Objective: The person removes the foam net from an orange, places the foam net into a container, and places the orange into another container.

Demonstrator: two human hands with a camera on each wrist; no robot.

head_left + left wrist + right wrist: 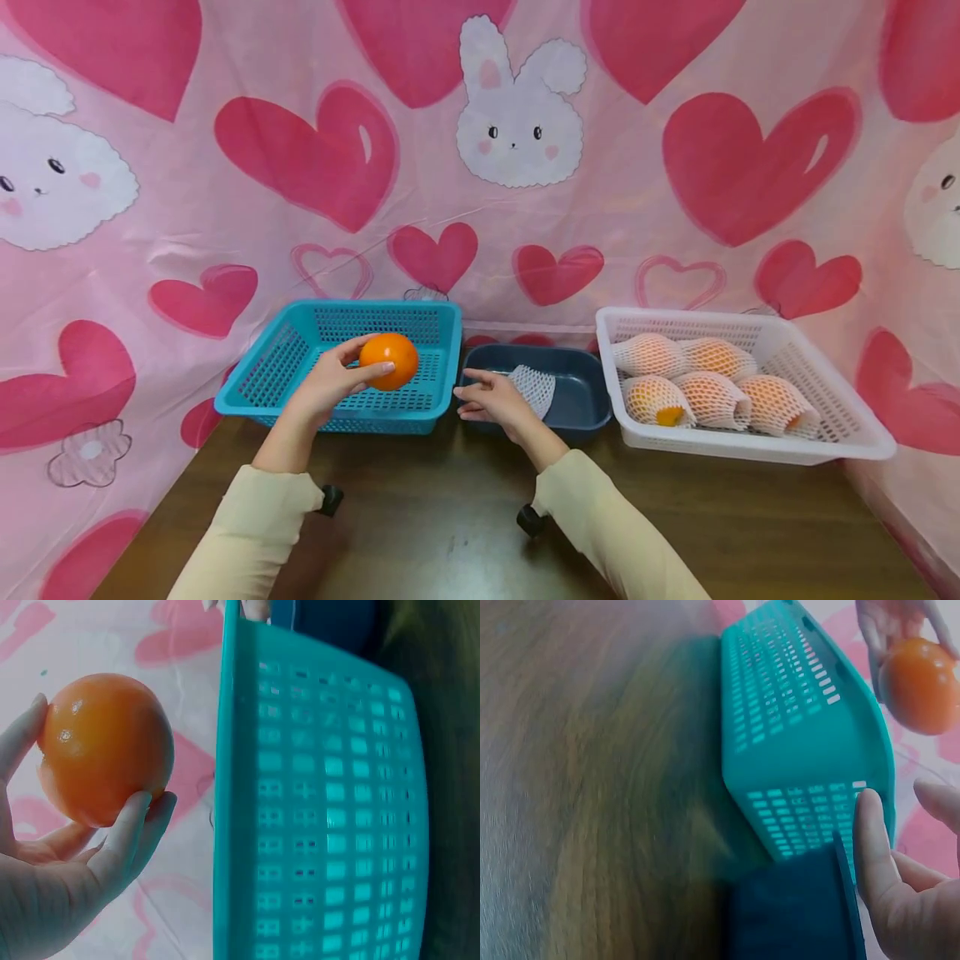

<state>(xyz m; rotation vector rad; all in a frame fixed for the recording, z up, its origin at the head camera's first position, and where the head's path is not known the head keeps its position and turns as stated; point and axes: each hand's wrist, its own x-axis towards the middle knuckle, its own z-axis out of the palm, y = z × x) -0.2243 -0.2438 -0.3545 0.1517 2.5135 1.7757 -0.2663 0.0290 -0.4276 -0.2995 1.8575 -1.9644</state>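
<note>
My left hand (332, 383) holds a bare, shiny orange (392, 360) between thumb and fingers, above the teal basket (420, 424). In the left wrist view the orange (105, 750) has the thumb on one side and fingertips around the other. My right hand (495, 402) has its fingers extended and holds nothing, over the left side of the dark blue basin (585, 392). Inside that basin lies a white foam net sleeve (536, 388), partly behind the right hand. From the right wrist, the extended fingers appear near the corner of the teal basket (810, 757).
At the right stands a white basket (750, 447) with several fruits in foam nets (712, 396). All three containers stand along the back of a brown wooden table (435, 517), before a pink heart-patterned cloth (420, 183). The basin sits between the two baskets.
</note>
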